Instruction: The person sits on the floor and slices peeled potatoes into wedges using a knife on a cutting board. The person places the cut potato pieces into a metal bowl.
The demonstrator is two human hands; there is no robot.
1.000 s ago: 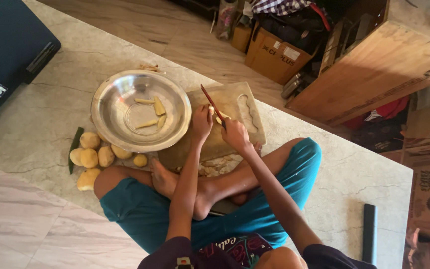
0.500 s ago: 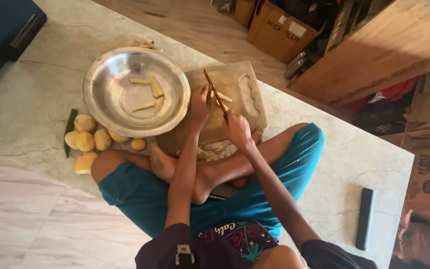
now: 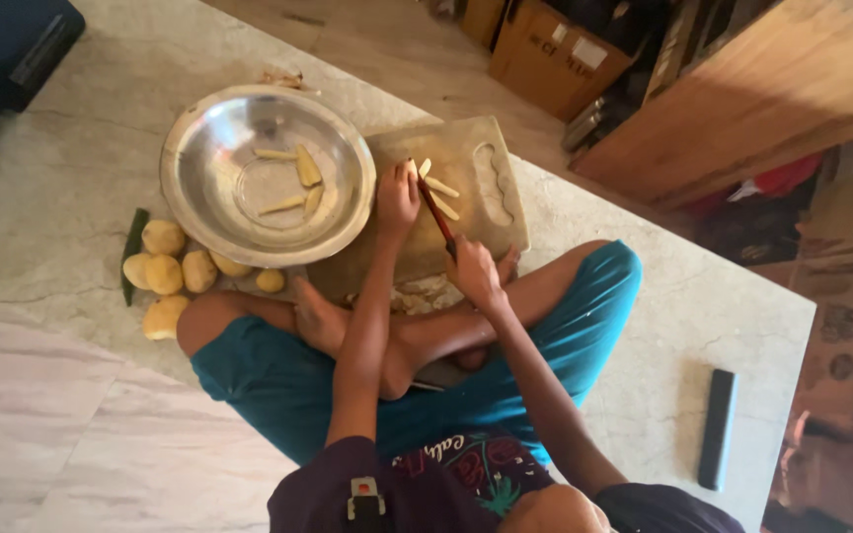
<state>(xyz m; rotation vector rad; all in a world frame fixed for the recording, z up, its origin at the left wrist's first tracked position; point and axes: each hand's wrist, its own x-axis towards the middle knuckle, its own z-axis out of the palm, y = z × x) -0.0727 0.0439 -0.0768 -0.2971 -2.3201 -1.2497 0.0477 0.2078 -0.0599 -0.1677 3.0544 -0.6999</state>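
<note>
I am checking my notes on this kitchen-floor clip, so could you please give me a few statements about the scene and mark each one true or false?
1. The right hand holds a knife over the wooden cutting board. True.
2. The steel bowl is empty. False: it holds a few cut potato strips.
3. Peeled whole potatoes lie on the floor beside the bowl. True.
4. The left hand rests inside the bowl. False: it is on the cutting board, beside the blade.
5. The person stands at a counter. False: they sit cross-legged on the floor.
</note>
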